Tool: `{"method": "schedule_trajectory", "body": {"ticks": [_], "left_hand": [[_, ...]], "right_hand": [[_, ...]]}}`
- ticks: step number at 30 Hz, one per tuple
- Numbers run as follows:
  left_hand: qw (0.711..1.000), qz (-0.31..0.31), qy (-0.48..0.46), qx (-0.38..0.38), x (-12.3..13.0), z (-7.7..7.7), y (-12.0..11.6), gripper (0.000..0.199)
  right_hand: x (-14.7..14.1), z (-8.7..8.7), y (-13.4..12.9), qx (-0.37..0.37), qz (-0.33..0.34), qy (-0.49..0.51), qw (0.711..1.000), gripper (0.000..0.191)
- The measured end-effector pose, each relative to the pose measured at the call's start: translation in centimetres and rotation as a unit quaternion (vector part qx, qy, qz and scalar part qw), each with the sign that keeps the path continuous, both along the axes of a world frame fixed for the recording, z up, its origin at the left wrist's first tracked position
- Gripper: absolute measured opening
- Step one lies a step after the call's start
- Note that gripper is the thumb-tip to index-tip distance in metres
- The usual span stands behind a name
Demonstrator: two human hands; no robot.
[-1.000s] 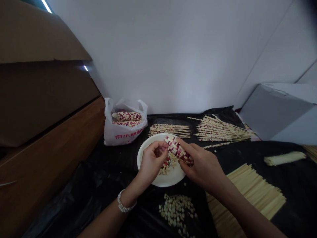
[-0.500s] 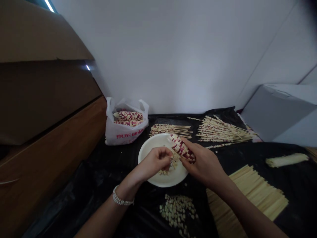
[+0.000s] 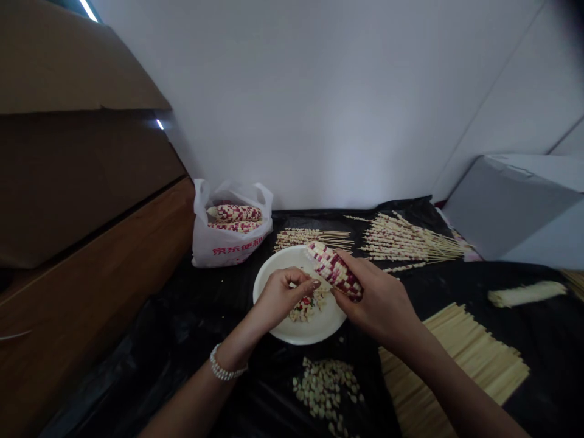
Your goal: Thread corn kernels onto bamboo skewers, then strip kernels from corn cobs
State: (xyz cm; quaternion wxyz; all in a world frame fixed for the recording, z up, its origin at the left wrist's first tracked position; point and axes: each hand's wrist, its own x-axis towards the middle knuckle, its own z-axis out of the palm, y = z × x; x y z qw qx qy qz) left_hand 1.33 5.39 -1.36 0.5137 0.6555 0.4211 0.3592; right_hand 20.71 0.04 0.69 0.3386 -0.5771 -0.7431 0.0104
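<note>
My right hand (image 3: 381,295) is wrapped round a corn cob (image 3: 335,271) with white and dark red kernels, tilted over a white bowl (image 3: 278,258). Beside the cob's lower left side is my left hand (image 3: 283,295), thumb and fingertips pinched together; whatever they hold, if anything, is too small to make out. Loose kernels (image 3: 303,311) lie in the bowl, partly hidden by my left hand. A beaded bracelet (image 3: 225,365) circles my left wrist.
A white plastic bag (image 3: 232,249) holds more cobs at the left. Behind the bowl lie kernel-threaded sticks (image 3: 395,240). Bare sticks (image 3: 465,353) and a pale stripped cob (image 3: 527,294) are at the right. Loose kernels (image 3: 326,389) lie on black sheeting (image 3: 191,316) in front.
The cob has shifted slightly in my right hand, its tip now further left. My left fingertips have moved up and right, nearer the cob, and more of the bowl's kernels show.
</note>
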Motion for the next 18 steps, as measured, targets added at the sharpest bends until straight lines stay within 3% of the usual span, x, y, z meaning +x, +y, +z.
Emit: {"method": "schedule_trajectory", "body": {"ticks": [2,6,8,14,18], "left_hand": [[1.000,0.005,-0.017,-0.013,0.1,0.0,0.1,0.017],[0.992,0.001,-0.101,-0.077,0.3,0.9,-0.2,0.051],[0.986,-0.016,-0.133,-0.102,0.4,1.5,-0.5,0.056],[0.978,-0.005,-0.167,-0.123,0.6,2.0,-1.0,0.037],[0.990,0.013,-0.100,-0.097,0.6,1.7,-1.0,0.030]], "right_hand": [[0.0,0.1,-0.1,0.015,0.003,-0.006,1.000,0.061],[-0.1,0.4,-0.3,0.023,0.006,-0.023,0.999,0.056],[-0.3,0.5,-0.4,0.025,0.007,-0.032,0.999,0.055],[-0.8,0.5,-0.7,0.026,0.031,-0.075,0.996,0.056],[-1.0,0.3,-0.7,0.030,0.036,-0.118,0.992,0.054]]}}
